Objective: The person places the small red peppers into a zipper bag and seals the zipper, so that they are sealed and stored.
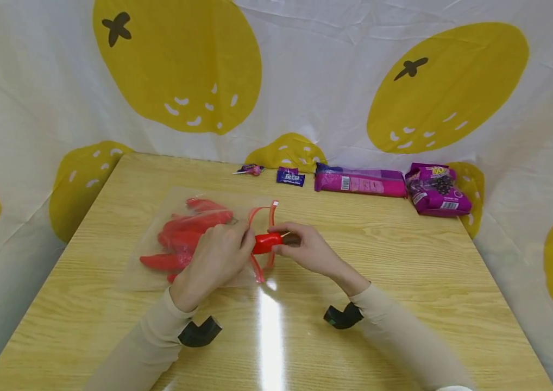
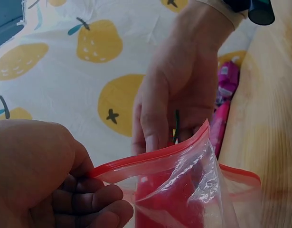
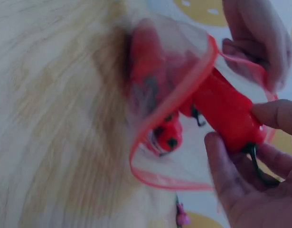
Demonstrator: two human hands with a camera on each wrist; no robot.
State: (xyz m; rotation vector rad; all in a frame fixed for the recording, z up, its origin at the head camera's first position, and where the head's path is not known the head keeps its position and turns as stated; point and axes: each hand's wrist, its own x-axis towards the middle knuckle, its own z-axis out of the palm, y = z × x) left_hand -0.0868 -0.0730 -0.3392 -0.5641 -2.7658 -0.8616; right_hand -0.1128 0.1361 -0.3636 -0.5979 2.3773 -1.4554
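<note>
My right hand (image 1: 308, 251) grips a red pepper (image 3: 226, 109) by its stem end, with the green stem showing between thumb and fingers. The pepper's other end is inside the mouth of a clear zip bag (image 2: 155, 156) with a red closure strip. At the bag's rim, my left hand (image 1: 218, 255) pinches the strip and the mouth gapes wide. Several more red peppers (image 1: 178, 233) lie inside the bag, which rests flat on the table, left of centre.
Along the table's back edge lie a lollipop (image 1: 255, 170), a small dark blue wrapped sweet (image 1: 290, 177), a long pink-purple packet (image 1: 364, 182) and a purple bag with a berry picture (image 1: 437, 190). A fruit-print cloth (image 1: 315, 81) hangs behind the wooden table (image 1: 379, 239).
</note>
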